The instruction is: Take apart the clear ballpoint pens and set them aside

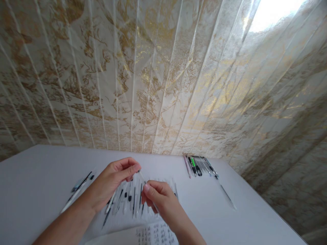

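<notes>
Between my two hands a thin, clear pen (142,177) is held aslant above the table. The fingertips of my left hand (125,172) pinch its upper end, where a dark bit shows. Lower down, my right hand (157,195) grips the barrel between thumb and fingers; part of the pen is hidden there. Beneath both hands lie several clear pen parts, black caps and dark refills (134,200), spread side by side and partly covered by the hands.
A row of pens (199,166), one bright green, lies at the back right. A single refill (227,195) lies right of it. More pens (78,189) rest at left. A handwritten sheet (150,234) is at the front edge. Patterned gold-and-white curtain (153,85) hangs behind the table (199,207).
</notes>
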A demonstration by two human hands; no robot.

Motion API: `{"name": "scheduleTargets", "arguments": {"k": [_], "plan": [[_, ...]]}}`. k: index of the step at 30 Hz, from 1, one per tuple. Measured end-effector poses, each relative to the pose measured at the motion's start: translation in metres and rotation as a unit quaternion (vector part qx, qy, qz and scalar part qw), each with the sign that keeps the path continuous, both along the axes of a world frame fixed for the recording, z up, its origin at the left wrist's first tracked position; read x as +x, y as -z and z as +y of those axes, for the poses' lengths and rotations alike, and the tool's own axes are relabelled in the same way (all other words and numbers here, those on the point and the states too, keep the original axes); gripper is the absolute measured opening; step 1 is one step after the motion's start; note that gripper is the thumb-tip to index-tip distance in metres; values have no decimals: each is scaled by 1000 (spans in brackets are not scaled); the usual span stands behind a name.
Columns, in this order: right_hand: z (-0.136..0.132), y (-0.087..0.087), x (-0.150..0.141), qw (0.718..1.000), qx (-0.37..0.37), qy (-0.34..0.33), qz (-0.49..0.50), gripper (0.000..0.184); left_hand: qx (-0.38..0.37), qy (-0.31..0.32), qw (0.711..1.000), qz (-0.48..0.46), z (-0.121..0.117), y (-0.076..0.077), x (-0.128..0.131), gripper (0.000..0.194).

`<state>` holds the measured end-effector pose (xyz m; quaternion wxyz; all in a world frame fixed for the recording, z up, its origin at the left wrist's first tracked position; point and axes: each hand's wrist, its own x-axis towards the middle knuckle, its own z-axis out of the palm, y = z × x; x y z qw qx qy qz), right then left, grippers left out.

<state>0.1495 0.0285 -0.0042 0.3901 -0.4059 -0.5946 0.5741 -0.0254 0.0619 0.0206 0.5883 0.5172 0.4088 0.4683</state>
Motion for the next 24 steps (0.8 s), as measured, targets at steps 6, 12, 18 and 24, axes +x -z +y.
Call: {"name": "scheduleTargets", "arguments": {"k": [6,12,18,24], "plan": [[-1,5,-7,936,-212,-122,254,51,-100,33,981,-165,4,5,3,30],[-5,6,-14,886,-271,-135,352,44,-156,8,954,-254,1,15,16,25],[5,10,-24,886,-194,78,415,49,-291,-72,887,-351,-27,57,66,39],[9,15,-22,879,-153,137,430,43,-321,-81,829,-451,-38,61,79,40]]}}
